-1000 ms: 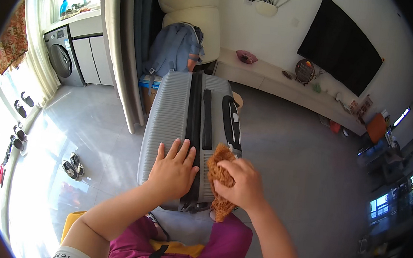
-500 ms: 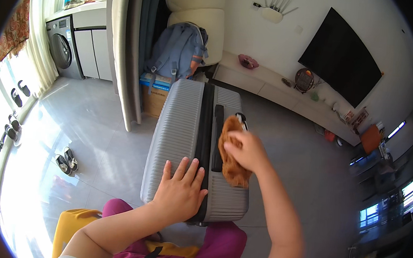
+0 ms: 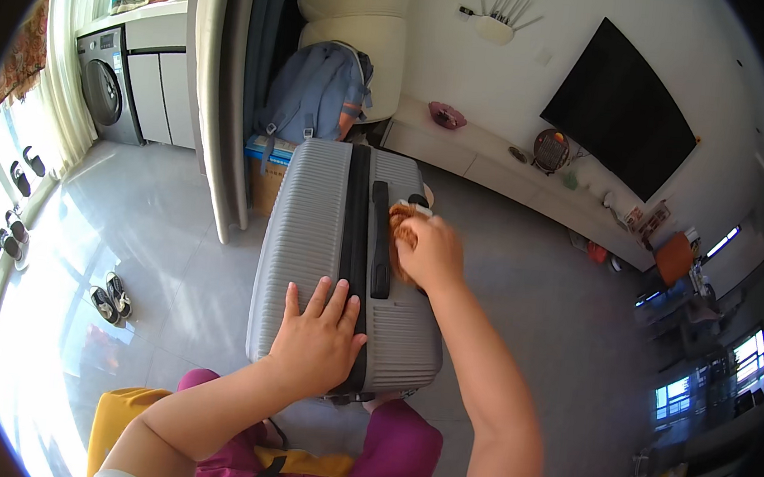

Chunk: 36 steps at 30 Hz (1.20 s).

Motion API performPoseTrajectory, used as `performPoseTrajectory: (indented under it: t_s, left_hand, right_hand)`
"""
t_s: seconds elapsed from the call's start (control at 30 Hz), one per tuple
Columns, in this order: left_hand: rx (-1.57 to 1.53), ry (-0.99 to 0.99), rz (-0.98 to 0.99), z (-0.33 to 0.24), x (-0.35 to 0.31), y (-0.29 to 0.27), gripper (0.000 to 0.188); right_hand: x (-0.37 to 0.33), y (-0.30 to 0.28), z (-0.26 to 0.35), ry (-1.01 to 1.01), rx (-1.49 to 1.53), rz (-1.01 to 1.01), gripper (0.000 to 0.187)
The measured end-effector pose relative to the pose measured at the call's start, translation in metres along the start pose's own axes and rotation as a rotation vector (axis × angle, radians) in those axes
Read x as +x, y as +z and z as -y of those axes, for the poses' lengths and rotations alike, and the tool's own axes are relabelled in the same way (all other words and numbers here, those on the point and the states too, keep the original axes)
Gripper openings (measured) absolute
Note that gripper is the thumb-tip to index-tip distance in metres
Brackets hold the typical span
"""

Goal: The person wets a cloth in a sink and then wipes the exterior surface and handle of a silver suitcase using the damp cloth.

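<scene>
In front of my knees is a ribbed silver-grey suitcase [image 3: 303, 223] with a black band down its middle and a black carry handle [image 3: 380, 238] on the side facing up. My left hand [image 3: 315, 334] lies flat on the near part, fingers spread across the ribs and the thumb over the black band. A brown cloth [image 3: 402, 222] is bunched in my right hand [image 3: 433, 252], which presses it to the suitcase just right of the handle. Most of the cloth is hidden under the hand.
Beyond the suitcase, a blue-grey backpack [image 3: 320, 92] rests on a cardboard box [image 3: 265, 178]. A low white cabinet [image 3: 496, 176] runs along the wall below a television [image 3: 621, 105]. Dark shoes [image 3: 111, 297] lie on the floor at left. A grey curtain [image 3: 222, 88] hangs beside the backpack.
The cloth, spread long beside the handle before, is now gathered under my right hand and covers less of the suitcase. My left hand stays on the same spot; the whole view has shifted slightly.
</scene>
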<state>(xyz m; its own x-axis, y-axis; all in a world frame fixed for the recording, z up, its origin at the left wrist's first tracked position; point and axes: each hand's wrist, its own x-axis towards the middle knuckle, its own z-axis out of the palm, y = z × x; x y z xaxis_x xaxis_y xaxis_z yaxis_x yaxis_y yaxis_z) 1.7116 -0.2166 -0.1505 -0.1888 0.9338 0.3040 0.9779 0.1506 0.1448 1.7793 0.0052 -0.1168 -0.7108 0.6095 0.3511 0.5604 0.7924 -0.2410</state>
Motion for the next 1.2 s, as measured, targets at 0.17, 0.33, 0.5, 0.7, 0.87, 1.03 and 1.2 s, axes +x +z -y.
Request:
performPoseTrajectory:
  t_s: [0.17, 0.33, 0.5, 0.7, 0.87, 1.03, 1.2]
  left_hand:
    - [-0.01, 0.025, 0.046, 0.016, -0.013, -0.01, 0.052]
    - [-0.076, 0.136, 0.083, 0.002, -0.042, -0.024, 0.05]
    - [-0.144, 0.176, 0.071, -0.013, -0.057, -0.034, 0.048]
    - [-0.102, 0.141, 0.066, -0.002, -0.058, -0.029, 0.047]
    - [-0.119, 0.191, 0.083, -0.016, -0.065, -0.037, 0.047]
    - [-0.115, 0.144, 0.039, -0.006, -0.045, -0.029, 0.047]
    - [-0.167, 0.126, 0.058, 0.01, -0.046, -0.031, 0.048]
  right_hand:
    - [-0.058, -0.025, 0.037, -0.068, -0.08, 0.158, 0.021]
    - [-0.01, 0.008, 0.002, 0.016, -0.125, -0.084, 0.021]
    - [0.02, 0.007, -0.036, 0.113, -0.145, -0.032, 0.024]
    - [-0.09, -0.041, 0.038, -0.115, -0.151, 0.2, 0.024]
    - [-0.057, -0.025, 0.003, -0.008, -0.069, 0.037, 0.019]
    - [-0.039, -0.013, -0.007, -0.037, -0.051, -0.003, 0.014]
    - [-0.086, -0.044, 0.03, -0.106, 0.033, 0.262, 0.013]
